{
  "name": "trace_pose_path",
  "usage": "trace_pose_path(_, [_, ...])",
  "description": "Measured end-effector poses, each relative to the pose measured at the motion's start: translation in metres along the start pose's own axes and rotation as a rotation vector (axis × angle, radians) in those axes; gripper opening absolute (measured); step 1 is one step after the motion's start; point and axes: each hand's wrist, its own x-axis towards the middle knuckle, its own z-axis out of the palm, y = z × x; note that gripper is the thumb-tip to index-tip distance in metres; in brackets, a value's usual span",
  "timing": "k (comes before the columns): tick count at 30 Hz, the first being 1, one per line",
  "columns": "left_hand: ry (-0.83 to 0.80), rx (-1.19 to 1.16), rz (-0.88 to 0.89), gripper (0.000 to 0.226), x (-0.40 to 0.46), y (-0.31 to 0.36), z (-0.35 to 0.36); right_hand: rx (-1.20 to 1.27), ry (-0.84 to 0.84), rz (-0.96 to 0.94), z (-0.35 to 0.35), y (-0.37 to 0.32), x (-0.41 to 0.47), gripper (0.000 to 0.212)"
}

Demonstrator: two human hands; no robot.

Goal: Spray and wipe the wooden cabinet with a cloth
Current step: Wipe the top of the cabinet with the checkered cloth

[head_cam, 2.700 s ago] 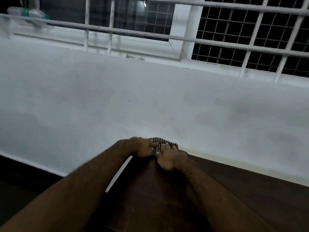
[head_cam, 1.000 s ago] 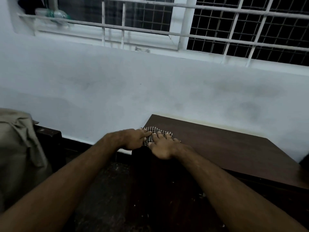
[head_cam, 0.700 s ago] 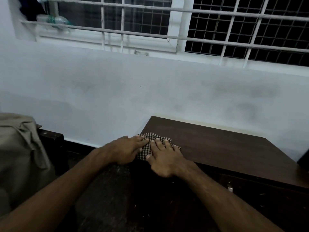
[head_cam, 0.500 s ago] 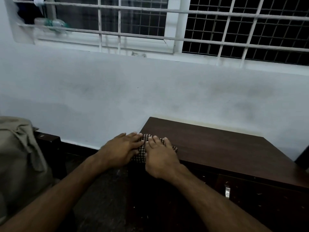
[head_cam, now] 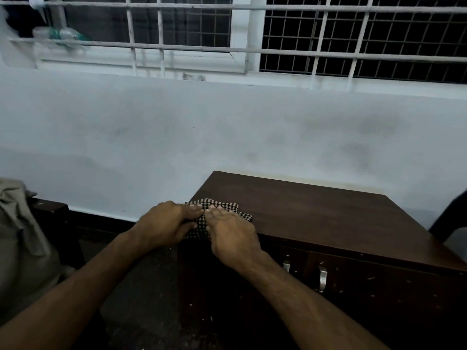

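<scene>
A dark brown wooden cabinet (head_cam: 316, 215) stands against the white wall, its front showing two metal handles (head_cam: 322, 277). A black-and-white checked cloth (head_cam: 222, 207) lies on the cabinet top at its near left corner. My left hand (head_cam: 164, 223) and my right hand (head_cam: 232, 236) press flat on the cloth side by side, fingers pointing toward the wall. Most of the cloth is hidden under my hands. No spray bottle shows on the cabinet.
A barred window (head_cam: 252, 34) runs along the wall above, with a plastic bottle (head_cam: 59, 36) lying on its sill at the left. A beige cloth-covered object (head_cam: 17, 238) and dark furniture (head_cam: 50, 208) stand to the left. A dark chair edge (head_cam: 452, 210) shows at the right.
Both hands have drawn the cloth back from the cabinet's far left edge toward its near left corner. The view has pulled back, showing the cabinet front and handles.
</scene>
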Motion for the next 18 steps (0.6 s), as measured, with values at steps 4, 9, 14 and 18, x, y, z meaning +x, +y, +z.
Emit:
trace_pose_path(4, [0.014,-0.027,0.027,0.053,0.011,0.049,0.006,0.018,0.016,0.007,-0.017,0.039,-0.034,0.049])
trace_pose_path(9, [0.038,-0.035,0.142,0.044,0.036,0.137,0.023,-0.021,0.077,0.1,-0.042,0.103,-0.099,0.045])
trace_pose_path(14, [0.038,0.001,0.18,0.037,0.064,0.208,0.044,-0.042,0.093,0.219,-0.061,0.16,-0.154,0.046])
trace_pose_path(18, [0.062,-0.003,0.183,0.035,0.068,0.229,0.049,-0.055,0.106,0.287,-0.062,0.17,-0.167,0.047])
